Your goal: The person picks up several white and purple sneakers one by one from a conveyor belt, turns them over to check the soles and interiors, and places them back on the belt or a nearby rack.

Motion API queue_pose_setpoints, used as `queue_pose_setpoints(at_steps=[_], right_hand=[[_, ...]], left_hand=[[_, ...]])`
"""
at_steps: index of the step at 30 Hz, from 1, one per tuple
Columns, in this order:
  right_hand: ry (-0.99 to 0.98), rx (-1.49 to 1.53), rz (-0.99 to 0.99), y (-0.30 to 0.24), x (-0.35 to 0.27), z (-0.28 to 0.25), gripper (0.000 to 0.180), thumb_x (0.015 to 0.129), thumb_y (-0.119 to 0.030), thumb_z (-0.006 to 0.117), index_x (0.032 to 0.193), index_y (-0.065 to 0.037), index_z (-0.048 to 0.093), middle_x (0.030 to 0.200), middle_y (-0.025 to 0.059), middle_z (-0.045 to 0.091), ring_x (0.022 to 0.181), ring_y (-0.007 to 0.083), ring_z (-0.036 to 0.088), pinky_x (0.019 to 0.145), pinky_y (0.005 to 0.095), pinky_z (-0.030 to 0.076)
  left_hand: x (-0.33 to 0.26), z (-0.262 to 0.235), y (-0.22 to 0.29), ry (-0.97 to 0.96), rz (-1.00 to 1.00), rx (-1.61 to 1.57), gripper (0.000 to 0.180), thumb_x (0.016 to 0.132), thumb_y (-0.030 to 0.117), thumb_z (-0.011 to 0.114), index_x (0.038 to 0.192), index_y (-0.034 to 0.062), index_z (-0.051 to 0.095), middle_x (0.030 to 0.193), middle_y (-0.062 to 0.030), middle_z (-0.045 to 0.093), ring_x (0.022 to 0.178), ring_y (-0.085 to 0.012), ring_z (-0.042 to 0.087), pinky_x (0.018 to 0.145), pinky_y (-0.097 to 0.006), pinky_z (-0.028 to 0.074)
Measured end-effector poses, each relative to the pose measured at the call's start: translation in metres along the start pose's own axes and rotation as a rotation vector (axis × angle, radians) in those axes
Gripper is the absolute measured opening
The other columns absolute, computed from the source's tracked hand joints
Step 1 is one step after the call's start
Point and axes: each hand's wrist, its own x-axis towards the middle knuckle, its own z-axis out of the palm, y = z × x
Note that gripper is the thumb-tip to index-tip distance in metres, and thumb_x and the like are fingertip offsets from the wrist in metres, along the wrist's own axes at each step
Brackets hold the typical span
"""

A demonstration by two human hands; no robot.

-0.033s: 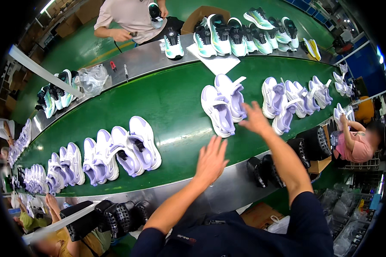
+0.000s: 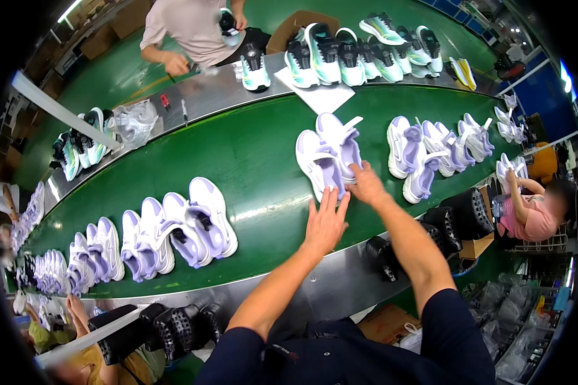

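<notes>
A pair of white and lavender sneakers lies on the green conveyor belt [image 2: 270, 147], toes pointing away from me. My left hand [image 2: 326, 224] is open, its outstretched fingertips touching the heel of the left sneaker [image 2: 309, 154]. At the heel of the right sneaker [image 2: 331, 128], my right hand [image 2: 367, 186] has its thumb and fingers closed around the back edge. Both shoes rest on the belt, and the fingertips cover part of their heels. A strap on the right shoe sticks up.
More white and lavender sneakers stand in a row at left [image 2: 212, 212] and a group at right [image 2: 404, 144]. Black moulded blocks [image 2: 465, 215] line the near edge. Across the belt, a co-worker [image 2: 192, 32] handles a shoe beside several teal and black sneakers [image 2: 324, 54].
Both hands have moved onto the pair: the left went forward and right to its heel, the right closed in from beside it. The whole scene has shifted slightly left in the picture.
</notes>
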Motion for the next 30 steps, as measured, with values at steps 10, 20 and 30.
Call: queue_pose_setpoints(at_steps=[10, 20, 30], right_hand=[[-0.060, 0.065, -0.108, -0.099, -0.103, -0.076, 0.028, 0.090, -0.035, 0.066, 0.097, -0.008, 0.067, 0.084, 0.0198, 0.068, 0.073, 0.0389, 0.069, 0.065, 0.0492, 0.056], [0.085, 0.216, -0.211, -0.155, -0.264, -0.025, 0.022, 0.087, -0.031, 0.067, 0.090, -0.009, 0.065, 0.078, 0.0143, 0.063, 0.064, 0.0309, 0.066, 0.054, 0.0433, 0.052], [0.269, 0.598, 0.273, -0.085, -0.322, -0.088, 0.045, 0.089, -0.035, 0.068, 0.119, -0.001, 0.059, 0.095, 0.0186, 0.066, 0.088, 0.0367, 0.064, 0.078, 0.0454, 0.052]], left_hand=[[-0.049, -0.069, -0.048, -0.154, 0.028, -0.262, 0.043, 0.077, -0.001, 0.063, 0.120, 0.0056, 0.061, 0.095, -0.0148, 0.065, 0.094, -0.0349, 0.061, 0.084, -0.046, 0.045], [-0.215, -0.146, 0.031, -0.387, -0.165, -0.325, 0.048, 0.076, 0.010, 0.074, 0.121, 0.0046, 0.060, 0.095, -0.0165, 0.063, 0.090, -0.0359, 0.061, 0.083, -0.044, 0.051], [-0.155, -0.065, 0.013, 0.027, -0.307, -0.067, 0.023, 0.084, 0.009, 0.069, 0.101, -0.0032, 0.061, 0.091, -0.0220, 0.059, 0.085, -0.0398, 0.059, 0.074, -0.048, 0.048]])
